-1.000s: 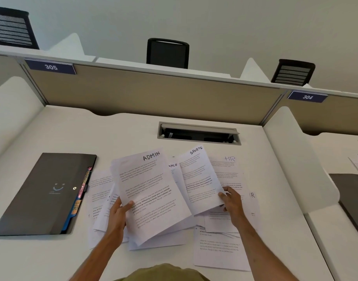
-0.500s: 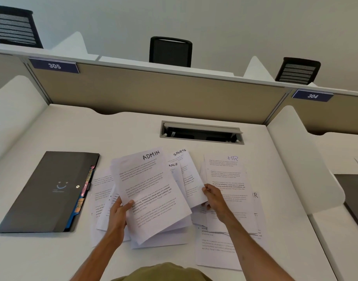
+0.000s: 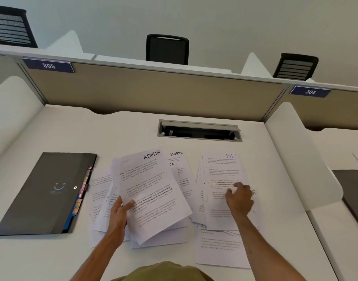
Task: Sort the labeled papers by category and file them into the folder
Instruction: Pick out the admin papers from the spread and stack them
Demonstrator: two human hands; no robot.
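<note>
White paper lies all over the desk, and I think that is the trouble. In the head view, my left hand pinches the ADMIN sheet, thumb on top and fingers under, over the messy pile in the middle. My right hand sits with bent fingers on the HR sheet; I cannot tell if it pinches or only presses. The dark folder lies shut, just beside the pile on the left. Thin sheets stick together, so I might drag two at once and mix the groups. The ADMIN sheet is held at one edge and could droop and slip. Many labels are hidden, so a page could go in the wrong place. I count one folder, one ADMIN label, one SPORTS sheet, one HR label, another showing only "R", and one ending in "CE". The other sheets overlap too much to count.
</note>
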